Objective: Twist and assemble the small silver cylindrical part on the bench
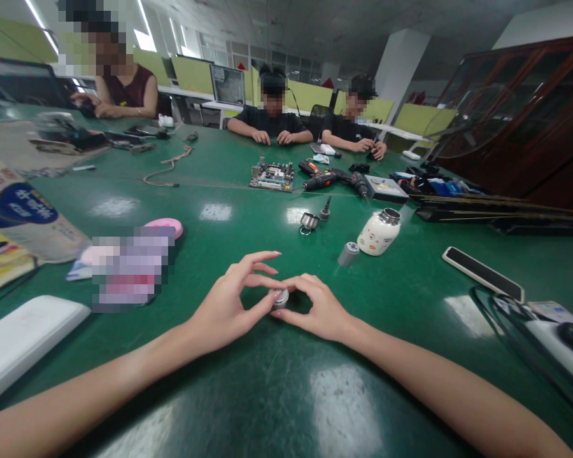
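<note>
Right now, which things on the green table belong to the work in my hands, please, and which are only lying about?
In the work:
silver part, held by left hand and right hand
perhaps the silver cylinder nearby, similar in look

Lying about, it seems:
open bottle
circuit board
drill
phone
cord

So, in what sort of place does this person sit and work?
Probably an open office used also as a workshop: yellow-green partitions stand behind, while power drills and a circuit board lie on the green table.
</note>
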A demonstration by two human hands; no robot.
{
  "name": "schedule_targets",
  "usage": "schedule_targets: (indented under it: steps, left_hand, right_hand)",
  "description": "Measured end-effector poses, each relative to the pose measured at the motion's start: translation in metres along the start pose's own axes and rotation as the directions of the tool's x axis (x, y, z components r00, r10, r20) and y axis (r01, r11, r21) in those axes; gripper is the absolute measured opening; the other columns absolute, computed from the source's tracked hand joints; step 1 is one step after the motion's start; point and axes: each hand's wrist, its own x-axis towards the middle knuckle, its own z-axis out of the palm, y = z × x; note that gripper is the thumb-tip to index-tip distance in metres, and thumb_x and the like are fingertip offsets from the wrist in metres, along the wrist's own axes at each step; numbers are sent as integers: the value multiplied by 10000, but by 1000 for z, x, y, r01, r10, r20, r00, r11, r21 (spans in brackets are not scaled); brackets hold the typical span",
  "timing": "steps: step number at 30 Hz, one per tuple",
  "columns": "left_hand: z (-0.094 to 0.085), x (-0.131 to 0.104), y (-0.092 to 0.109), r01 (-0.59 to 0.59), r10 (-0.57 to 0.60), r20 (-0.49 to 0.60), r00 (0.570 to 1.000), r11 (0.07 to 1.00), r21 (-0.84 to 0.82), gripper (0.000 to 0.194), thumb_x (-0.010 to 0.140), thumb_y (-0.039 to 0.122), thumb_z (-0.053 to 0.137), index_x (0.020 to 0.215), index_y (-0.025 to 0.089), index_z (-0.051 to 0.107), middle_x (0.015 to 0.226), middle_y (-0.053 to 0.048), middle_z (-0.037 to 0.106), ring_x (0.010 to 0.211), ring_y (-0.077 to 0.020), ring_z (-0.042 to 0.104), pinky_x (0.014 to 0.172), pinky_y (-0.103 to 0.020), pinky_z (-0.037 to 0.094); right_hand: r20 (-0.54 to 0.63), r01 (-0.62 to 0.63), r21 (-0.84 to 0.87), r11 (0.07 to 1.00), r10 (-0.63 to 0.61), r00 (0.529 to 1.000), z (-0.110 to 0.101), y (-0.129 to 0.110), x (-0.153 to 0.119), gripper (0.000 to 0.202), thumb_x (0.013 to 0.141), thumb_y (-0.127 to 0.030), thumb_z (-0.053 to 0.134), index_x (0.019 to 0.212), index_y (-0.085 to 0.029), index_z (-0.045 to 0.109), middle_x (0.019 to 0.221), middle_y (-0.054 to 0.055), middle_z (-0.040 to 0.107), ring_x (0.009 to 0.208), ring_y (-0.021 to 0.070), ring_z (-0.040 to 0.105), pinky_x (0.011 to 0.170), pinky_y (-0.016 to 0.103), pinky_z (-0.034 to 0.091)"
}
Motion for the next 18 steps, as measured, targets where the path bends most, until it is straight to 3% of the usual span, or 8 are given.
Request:
schedule_targets:
  steps: [6,11,18]
  left_hand:
    - [0,-2,2,-10,9,20,1000,999,34,505,868,243,569,1337,201,386,1112,-98,727,1221,-266,571,1030,-481,383]
    - [1,-2,1,-12,14,-26,1000,998,61,442,860,301,604,1275,210,480,1043,-78,746,1150,-272,622,1005,-471,412]
    - [4,-2,-1,5,10,-196,981,997,77,373,862,311,639,1204,224,518,965,-46,756,1020,-237,679,947,-420,452]
  right_hand:
    - [-6,6,-12,1000,-6,1000,0,0,0,299,774,-364,775,999,-222,638,945,18,705,869,190,624,796,323,446]
    - [-7,5,18,1000,-5,1000,0,-1,0,335,778,-348,776,1059,-236,630,996,19,711,902,192,631,808,329,450]
    - [0,2,9,1000,-2,1000,0,-1,0,340,778,-356,781,1058,-233,632,981,15,717,883,189,621,802,326,432]
